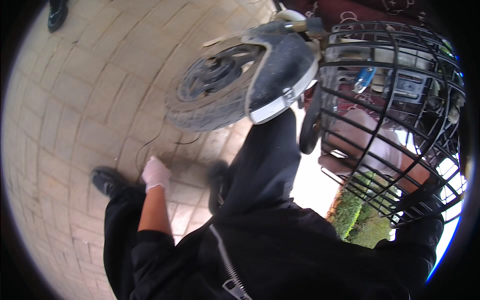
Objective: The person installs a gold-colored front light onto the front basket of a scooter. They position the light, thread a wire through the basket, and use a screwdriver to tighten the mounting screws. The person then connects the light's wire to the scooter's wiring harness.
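My left hand (156, 174), in a thin pale glove, hangs low over the paving with its fingers drawn together. A thin dark cord (144, 145) curves close beside it; whether the fingers hold the cord is unclear. At the right, my right hand (362, 142), also gloved, shows through the bars of a black wire basket (382, 107). Its fingers curl, and the bars partly hide what they may grip. Left of the basket is a two-wheeler's front tyre (212, 112), dusty, under a black and white mudguard (280, 75).
A blue object (364, 79) and a grey boxy part (407, 85) show through the basket bars. Dark red patterned cloth (357, 12) lies behind it. Brick paving (75, 115) spreads left. Another shoe (57, 16) is at the top left. Green plants (357, 205) appear below the basket.
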### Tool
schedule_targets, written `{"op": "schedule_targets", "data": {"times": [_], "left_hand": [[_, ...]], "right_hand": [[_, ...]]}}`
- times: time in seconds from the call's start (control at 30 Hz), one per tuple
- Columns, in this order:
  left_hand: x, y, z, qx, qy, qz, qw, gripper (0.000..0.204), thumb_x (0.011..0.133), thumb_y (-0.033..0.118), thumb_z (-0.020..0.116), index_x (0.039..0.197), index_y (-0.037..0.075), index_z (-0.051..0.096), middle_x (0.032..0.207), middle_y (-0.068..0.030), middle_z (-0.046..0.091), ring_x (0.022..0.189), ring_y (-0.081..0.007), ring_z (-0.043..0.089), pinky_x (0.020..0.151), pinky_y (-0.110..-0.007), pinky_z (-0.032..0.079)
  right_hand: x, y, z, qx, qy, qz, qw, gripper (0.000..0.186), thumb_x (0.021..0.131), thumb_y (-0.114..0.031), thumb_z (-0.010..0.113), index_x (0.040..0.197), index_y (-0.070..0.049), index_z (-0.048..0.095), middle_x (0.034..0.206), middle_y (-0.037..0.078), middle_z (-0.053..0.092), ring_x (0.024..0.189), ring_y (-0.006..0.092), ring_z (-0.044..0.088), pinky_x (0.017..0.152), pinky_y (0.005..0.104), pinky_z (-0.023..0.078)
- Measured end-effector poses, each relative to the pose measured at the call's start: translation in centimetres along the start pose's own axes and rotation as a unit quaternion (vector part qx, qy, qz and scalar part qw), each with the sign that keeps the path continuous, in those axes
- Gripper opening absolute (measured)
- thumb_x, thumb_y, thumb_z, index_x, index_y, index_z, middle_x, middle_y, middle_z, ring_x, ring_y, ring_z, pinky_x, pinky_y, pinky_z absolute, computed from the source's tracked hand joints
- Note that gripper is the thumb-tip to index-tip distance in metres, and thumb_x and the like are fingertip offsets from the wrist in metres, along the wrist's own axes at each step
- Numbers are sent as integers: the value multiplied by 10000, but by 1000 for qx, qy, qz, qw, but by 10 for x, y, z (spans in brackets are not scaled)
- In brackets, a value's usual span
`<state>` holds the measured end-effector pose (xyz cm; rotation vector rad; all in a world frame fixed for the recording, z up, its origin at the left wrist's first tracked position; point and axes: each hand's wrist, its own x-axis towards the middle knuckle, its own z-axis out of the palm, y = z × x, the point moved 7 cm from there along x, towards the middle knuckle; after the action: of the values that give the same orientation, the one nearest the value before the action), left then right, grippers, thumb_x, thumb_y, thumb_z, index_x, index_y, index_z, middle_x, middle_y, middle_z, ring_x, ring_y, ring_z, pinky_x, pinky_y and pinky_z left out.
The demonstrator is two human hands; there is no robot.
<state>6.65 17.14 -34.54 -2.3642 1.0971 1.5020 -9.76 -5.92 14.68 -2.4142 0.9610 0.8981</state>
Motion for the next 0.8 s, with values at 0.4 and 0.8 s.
{"op": "schedule_targets", "data": {"times": [0.4,0.8], "left_hand": [[-155,175,-238,-391,-213,473,760,466,731,102,804,1096,48,519,970,-29,614,872,-104,593,776,-272,499],[-201,230,-198,-498,145,579,629,562,748,58,790,1250,35,537,1155,-141,539,1035,-266,586,931,-338,479]], "right_hand": [[19,-7,4,-6,-60,-32,998,143,787,-89,737,875,-49,632,729,24,597,590,198,589,532,312,454],[26,-9,6,-24,-93,-55,994,128,768,-90,741,821,-55,630,677,31,582,543,215,572,496,320,435]]}}
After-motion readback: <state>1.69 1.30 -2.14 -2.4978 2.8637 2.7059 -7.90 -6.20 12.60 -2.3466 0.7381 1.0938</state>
